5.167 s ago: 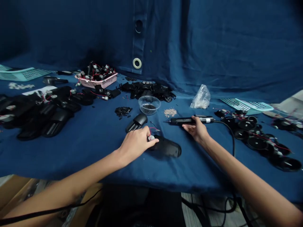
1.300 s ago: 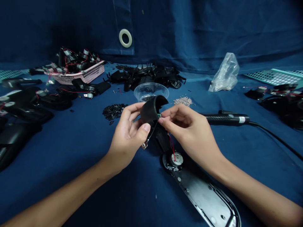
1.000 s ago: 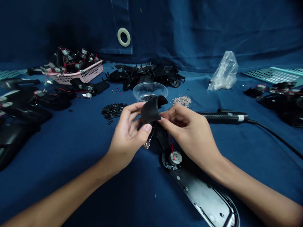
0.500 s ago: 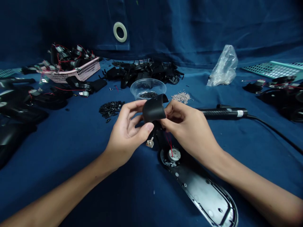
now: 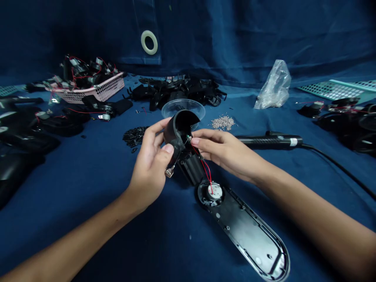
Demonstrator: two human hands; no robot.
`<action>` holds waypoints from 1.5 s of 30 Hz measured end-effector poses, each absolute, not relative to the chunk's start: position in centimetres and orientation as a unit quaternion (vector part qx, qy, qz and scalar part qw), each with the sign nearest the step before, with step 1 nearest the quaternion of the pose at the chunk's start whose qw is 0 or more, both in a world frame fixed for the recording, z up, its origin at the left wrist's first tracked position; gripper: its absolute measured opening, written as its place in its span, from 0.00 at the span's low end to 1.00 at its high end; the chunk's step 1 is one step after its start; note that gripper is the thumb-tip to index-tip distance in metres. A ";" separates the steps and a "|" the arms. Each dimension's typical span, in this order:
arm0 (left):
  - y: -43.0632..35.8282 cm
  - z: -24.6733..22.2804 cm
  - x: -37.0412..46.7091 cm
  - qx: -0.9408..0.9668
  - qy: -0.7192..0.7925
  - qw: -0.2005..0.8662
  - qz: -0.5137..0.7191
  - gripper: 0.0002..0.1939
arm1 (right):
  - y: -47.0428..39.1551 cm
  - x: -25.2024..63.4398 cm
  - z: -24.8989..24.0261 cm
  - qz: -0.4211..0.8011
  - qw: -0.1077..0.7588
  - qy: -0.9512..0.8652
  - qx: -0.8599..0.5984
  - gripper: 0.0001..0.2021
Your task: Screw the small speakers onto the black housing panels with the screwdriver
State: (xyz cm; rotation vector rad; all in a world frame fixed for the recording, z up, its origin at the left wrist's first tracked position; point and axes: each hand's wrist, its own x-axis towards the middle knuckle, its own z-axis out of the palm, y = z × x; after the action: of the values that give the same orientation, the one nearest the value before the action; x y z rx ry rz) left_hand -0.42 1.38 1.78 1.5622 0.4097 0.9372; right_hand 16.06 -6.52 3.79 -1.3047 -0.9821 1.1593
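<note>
My left hand (image 5: 152,156) is closed around a curved black plastic housing (image 5: 172,135), tilted so that its hollow inside shows. At the housing's opening, my right hand (image 5: 214,147) pinches a small connector piece (image 5: 188,138) with red wires (image 5: 208,168). The wires run down to a round silvery motor (image 5: 215,191). That motor sits in the rounded end of a long black shell (image 5: 249,235) lying on the cloth. Below the housing is a ribbed black block (image 5: 192,168). A small metal piece (image 5: 169,172) dangles under my left thumb.
Behind my hands stand a clear plastic bowl (image 5: 183,105), a pile of silver screws (image 5: 222,123) and small black parts (image 5: 133,136). A black electric screwdriver (image 5: 267,141) with a cable lies right. Further off are a pink basket (image 5: 100,91), black shells (image 5: 179,91) and a plastic bag (image 5: 274,84).
The black housing has turned so its hollow inside shows, and my left hand has shifted slightly left with it. My right fingers now pinch the wired piece at its opening.
</note>
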 end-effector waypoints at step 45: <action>4.9 6.0 -2.4 0.839 0.236 0.449 0.199 0.17 | -6.5 15.8 2.6 0.412 0.412 -0.548 -0.600 0.15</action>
State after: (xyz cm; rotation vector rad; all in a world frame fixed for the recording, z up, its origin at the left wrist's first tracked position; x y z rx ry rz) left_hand -2.44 4.90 6.05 2.0747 0.5839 0.4915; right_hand 15.79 -6.47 2.64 -1.5099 -1.3792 1.0379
